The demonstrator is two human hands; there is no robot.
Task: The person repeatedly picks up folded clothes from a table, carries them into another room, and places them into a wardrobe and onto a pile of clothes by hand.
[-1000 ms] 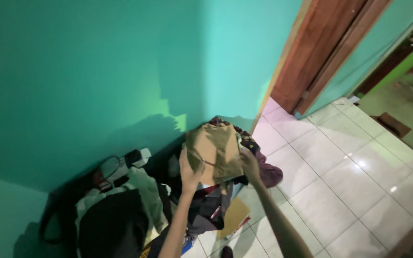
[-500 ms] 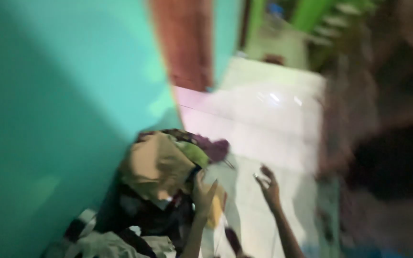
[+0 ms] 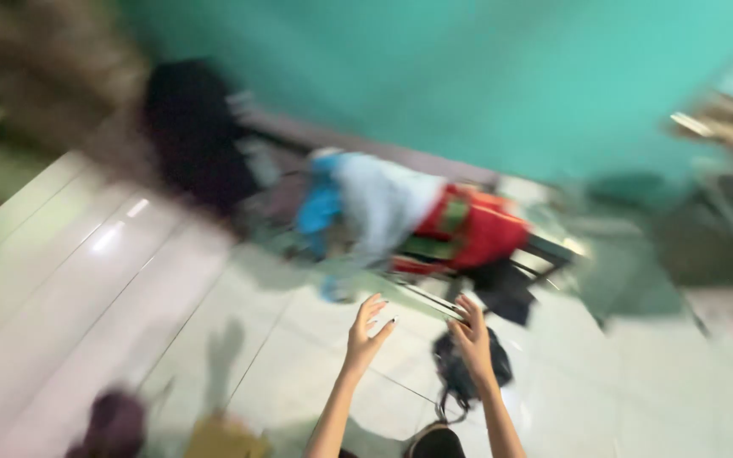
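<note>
A blurred heap of pale grey, blue and red cloth point(image 3: 409, 216) lies on the glossy white tiled floor point(image 3: 86, 280) against a teal wall point(image 3: 468, 76), just beyond the hands. The left hand point(image 3: 366, 331) and right hand point(image 3: 472, 339) hover empty, fingers spread, above a small black bag point(image 3: 472, 373).
</note>
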